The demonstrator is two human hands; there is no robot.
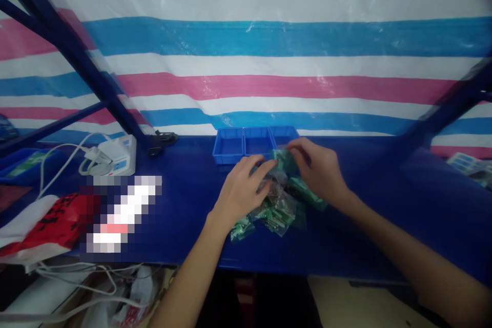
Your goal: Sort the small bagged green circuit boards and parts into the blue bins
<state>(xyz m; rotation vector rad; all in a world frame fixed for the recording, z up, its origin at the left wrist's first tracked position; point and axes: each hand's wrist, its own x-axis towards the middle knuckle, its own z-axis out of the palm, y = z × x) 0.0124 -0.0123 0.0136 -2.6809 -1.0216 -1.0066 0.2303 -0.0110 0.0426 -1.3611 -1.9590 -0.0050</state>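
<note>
A heap of small clear plastic packets (279, 210) with green contents lies on the blue table in front of me. My left hand (244, 187) rests over the heap's left side, its fingers spread and curved at the packets. My right hand (321, 169) is closed, thumb and fingers pinching the edge of a green packet (282, 160) at the back of the heap. Another part of the pile reaches under my right wrist. Just behind stands a blue divided bin (228, 154) with three compartments; the right one is partly hidden by my right hand.
A white power strip (125, 156) with plugged cables stands at the left, with a black object (165, 137) near the frame post. A red and white bag (57, 223) lies at the front left. Another blue tray (23, 171) is at far left. A striped sheet (269, 36) hangs behind.
</note>
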